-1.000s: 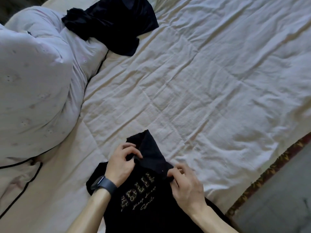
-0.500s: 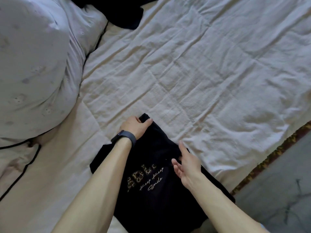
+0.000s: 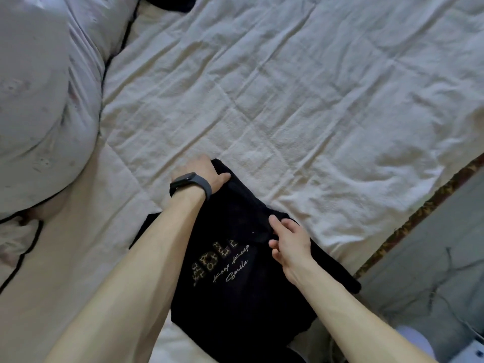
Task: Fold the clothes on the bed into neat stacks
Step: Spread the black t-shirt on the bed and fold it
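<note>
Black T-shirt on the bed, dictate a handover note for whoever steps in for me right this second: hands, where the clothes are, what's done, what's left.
Left hand: grips the far corner of the black T-shirt with gold lettering, thumb on top.
Right hand: open, fingers resting on the shirt's right edge.
Clothes: the shirt lies print up at the near edge of the white quilted bedspread. A second dark garment sits at the far edge, mostly out of view.
Done: shirt laid down; no finished stack in view.
Left: fold this shirt, then the dark garment, and stack them.
</note>
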### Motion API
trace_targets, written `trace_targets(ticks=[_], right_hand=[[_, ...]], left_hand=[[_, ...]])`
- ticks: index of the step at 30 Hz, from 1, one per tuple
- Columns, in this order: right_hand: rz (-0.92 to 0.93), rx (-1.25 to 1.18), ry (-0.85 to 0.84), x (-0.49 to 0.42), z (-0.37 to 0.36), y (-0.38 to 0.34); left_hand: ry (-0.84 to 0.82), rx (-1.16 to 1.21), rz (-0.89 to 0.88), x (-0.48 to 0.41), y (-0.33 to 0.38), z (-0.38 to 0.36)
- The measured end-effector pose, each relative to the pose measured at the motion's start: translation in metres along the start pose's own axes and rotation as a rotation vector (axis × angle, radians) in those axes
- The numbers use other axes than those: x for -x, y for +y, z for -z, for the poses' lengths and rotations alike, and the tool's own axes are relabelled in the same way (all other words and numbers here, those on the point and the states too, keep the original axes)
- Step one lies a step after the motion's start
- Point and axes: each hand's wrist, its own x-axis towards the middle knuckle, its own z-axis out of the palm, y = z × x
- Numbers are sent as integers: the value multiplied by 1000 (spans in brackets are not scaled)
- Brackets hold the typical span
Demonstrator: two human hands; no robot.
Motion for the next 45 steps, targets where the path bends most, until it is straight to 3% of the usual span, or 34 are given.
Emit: trace_targets(ticks=[4,11,13,17,18,24,28,31,35,40,43,45], right_hand=[[41,-52,47,-5,-5,5],[19,-79,12,-6,-7,1],[27,-141,16,-7,-6,2],[44,-267,50,-9,0,7],[51,-264,54,-9,0,8],[203,93,18,-3,-7,14],[216,326,30,0,-2,13],[211,313,14,2,0,12],[293,321,-52,4,2,18],[328,633,44,6,10,8],[572,931,188,7,22,-6],[765,997,214,5,31,-15]], left_hand=[[22,9,-53,2,5,3],[236,-639,-257,15,23,22],[253,-549,-302,8,28,26],[66,218,-215,-13,19,24],[56,317,-189,-16,15,17],[197,476,-118,-6,6,-23],[312,293,-119,25,3,-40],[282,115,-94,35,-7,-53],[225,520,-46,28,-18,-50],[252,380,-108,30,-22,-50],[408,289,-143,39,-20,-55],[468,207,-239,37,-14,-50]])
